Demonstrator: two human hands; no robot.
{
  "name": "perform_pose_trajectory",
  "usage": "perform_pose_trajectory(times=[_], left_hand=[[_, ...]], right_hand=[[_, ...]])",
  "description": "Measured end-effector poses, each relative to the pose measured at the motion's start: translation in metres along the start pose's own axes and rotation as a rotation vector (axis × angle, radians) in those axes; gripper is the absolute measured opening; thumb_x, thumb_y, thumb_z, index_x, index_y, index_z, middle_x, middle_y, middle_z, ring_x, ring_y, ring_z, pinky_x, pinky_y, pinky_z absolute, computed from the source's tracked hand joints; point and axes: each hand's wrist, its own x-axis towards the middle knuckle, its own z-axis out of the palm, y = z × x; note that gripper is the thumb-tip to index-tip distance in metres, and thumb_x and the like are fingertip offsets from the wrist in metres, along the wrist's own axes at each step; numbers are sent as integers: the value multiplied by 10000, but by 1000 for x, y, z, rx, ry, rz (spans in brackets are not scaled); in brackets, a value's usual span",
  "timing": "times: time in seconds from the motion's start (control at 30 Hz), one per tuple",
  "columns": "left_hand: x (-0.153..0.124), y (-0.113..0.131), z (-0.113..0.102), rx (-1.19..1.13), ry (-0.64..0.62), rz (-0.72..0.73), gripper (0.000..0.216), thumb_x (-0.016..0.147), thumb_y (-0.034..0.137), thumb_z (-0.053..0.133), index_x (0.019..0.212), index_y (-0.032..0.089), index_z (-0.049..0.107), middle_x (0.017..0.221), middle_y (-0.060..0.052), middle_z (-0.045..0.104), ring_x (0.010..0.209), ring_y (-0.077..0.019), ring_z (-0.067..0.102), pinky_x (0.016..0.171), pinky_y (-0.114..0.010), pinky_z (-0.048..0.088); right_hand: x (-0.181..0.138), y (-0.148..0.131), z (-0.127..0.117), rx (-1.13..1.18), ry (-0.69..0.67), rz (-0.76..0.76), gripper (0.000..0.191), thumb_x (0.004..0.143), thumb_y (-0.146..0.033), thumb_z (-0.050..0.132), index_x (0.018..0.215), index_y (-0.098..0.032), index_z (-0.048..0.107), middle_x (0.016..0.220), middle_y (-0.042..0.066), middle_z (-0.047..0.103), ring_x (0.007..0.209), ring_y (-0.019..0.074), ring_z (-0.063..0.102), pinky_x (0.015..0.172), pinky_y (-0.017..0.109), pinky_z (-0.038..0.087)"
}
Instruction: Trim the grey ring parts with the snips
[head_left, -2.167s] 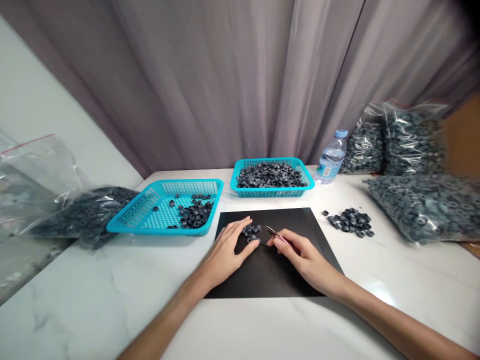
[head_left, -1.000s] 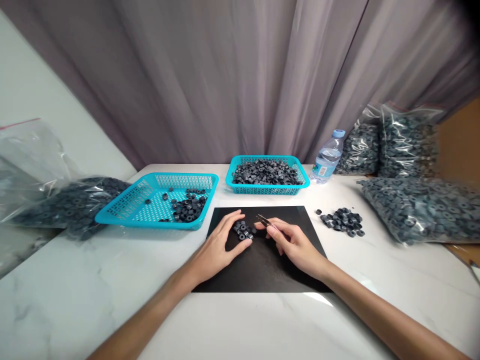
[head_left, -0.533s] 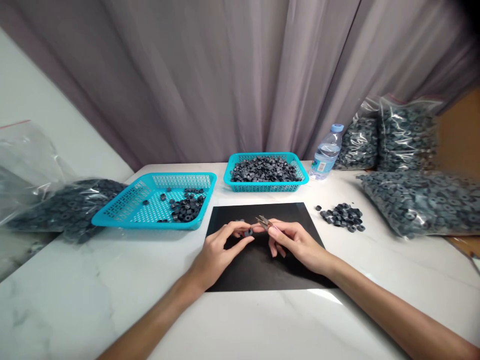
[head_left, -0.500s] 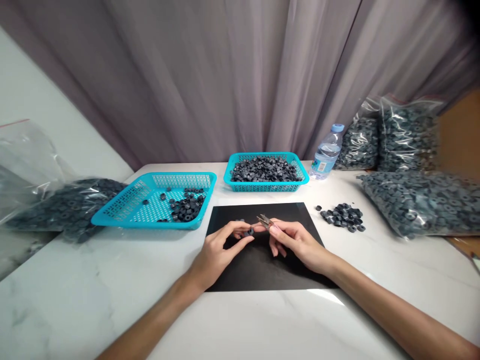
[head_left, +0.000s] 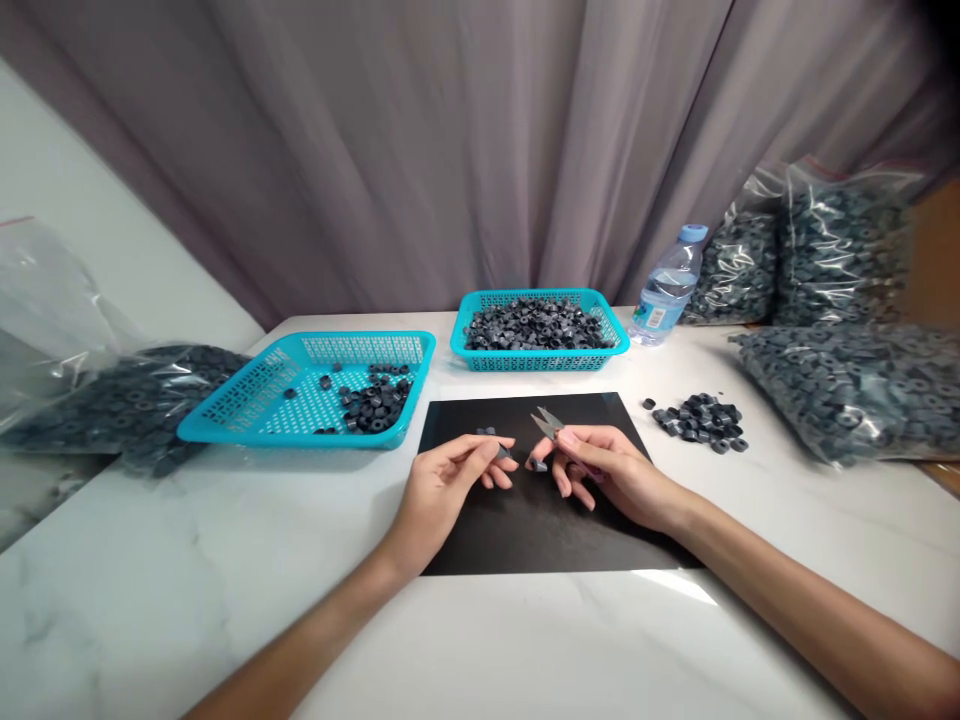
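My left hand (head_left: 450,483) hovers over the black mat (head_left: 540,520), its thumb and fingers pinched on a small dark grey ring (head_left: 501,452). My right hand (head_left: 604,472) is closed around small metal snips (head_left: 548,424), whose blades point up and left and stand slightly apart. Another dark ring (head_left: 538,465) sits at the fingertips of my right hand, just beside the left hand's ring. One or two loose rings (head_left: 486,432) lie on the mat behind my left hand.
A teal basket (head_left: 247,420) at left holds some rings; a second teal basket (head_left: 540,360) behind the mat is full. A loose ring pile (head_left: 701,421), a water bottle (head_left: 667,288) and clear ring bags (head_left: 840,380) stand right; another bag (head_left: 112,400) lies left.
My left hand lifted a ring from the small cluster on the mat and pinched it. My right hand brought the snips to it, then drew them slightly right and up.
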Motion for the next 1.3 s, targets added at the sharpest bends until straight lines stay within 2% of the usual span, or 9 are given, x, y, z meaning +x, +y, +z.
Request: perform_pose_trajectory(times=[0.27, 0.43, 0.5, 0.63, 0.73, 0.87, 1.1, 1.3], left_hand=[[-1, -2, 0, -134, -65, -89, 231, 959, 338, 689, 1111, 204, 800, 859, -43, 752, 774, -147, 651, 726, -238, 519], [-1, 0, 1, -171, -79, -111, 263, 933, 328, 722, 1149, 188, 775, 832, -54, 772, 764, -160, 687, 733, -255, 543], [-1, 1, 2, -148, -74, -110, 253, 929, 341, 721, 1114, 179, 781, 827, -58, 777, 749, -166, 698, 736, -269, 559], [-4, 0, 4, -128, -111, -138, 291, 842, 300, 804, 1106, 180, 779, 851, -53, 795, 793, -188, 740, 803, -301, 596], [-7, -1, 6, -107, -136, -124, 332, 795, 266, 839, 1107, 174, 775, 885, -61, 801, 852, -223, 761, 826, -334, 615], [-9, -2, 7, -71, -148, -71, 262, 862, 272, 779, 1100, 165, 773, 864, -69, 800, 840, -228, 767, 771, -325, 615], [-10, -2, 9, -87, -170, -78, 198, 907, 255, 741, 1084, 168, 731, 857, -62, 812, 847, -220, 778, 740, -292, 598], [-10, -2, 11, -86, -175, -81, 203, 899, 260, 748, 1078, 166, 731, 871, -70, 816, 866, -244, 788, 731, -308, 609]], right_hand=[[2, 1, -3, 29, 39, 22, 388, 1002, -503, 573, 985, -141, 712, 663, 15, 627, 465, 80, 497, 411, 186, 397], [1, 0, -1, -12, 71, 19, 404, 989, -535, 583, 955, -144, 679, 644, 1, 608, 459, 78, 489, 401, 183, 378], [1, 0, -1, -43, 73, 10, 402, 990, -542, 576, 952, -151, 660, 632, -6, 601, 437, 74, 456, 383, 186, 329], [0, 1, -2, -61, 61, 36, 393, 995, -562, 558, 966, -175, 617, 552, -89, 386, 435, 59, 216, 388, 190, 140], [1, 2, -2, -53, 53, 54, 402, 982, -577, 572, 960, -177, 607, 587, -102, 266, 494, 74, 155, 425, 203, 107], [0, 1, -2, -67, 57, 52, 404, 970, -579, 590, 952, -176, 610, 608, -98, 258, 506, 75, 157, 435, 216, 102], [-4, -5, -1, -177, 43, 20, 348, 887, -497, 743, 1004, -191, 630, 697, -65, 404, 527, 66, 237, 439, 229, 150], [-5, -4, -3, -174, 37, 44, 354, 890, -511, 733, 1027, -197, 644, 691, -68, 398, 518, 67, 245, 430, 224, 160]])
